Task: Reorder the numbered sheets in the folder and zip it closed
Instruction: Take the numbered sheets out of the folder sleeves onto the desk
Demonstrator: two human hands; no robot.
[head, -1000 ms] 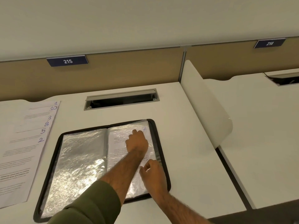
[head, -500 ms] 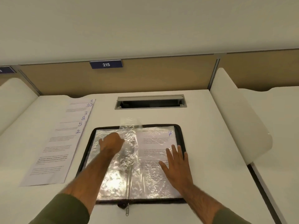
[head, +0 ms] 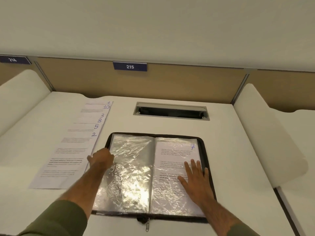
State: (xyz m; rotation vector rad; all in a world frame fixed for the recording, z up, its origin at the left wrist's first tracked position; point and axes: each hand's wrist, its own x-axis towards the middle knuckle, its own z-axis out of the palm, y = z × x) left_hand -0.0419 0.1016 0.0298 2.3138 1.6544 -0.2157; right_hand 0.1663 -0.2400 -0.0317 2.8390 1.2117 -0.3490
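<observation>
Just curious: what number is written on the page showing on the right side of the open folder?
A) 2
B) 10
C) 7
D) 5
C: a blue handwritten 7 marks the top corner of the sheet on the right half of the folder, under the flat right hand.

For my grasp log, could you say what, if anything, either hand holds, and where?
Right hand lies flat on sheet 7, gripping nothing; left hand touches the left sleeve at its edge, grip unclear.

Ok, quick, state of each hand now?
Left hand: fingers curled at the folder's left edge; grip on the left sleeve cannot be told.
Right hand: open, flat over sheet 7.
</observation>
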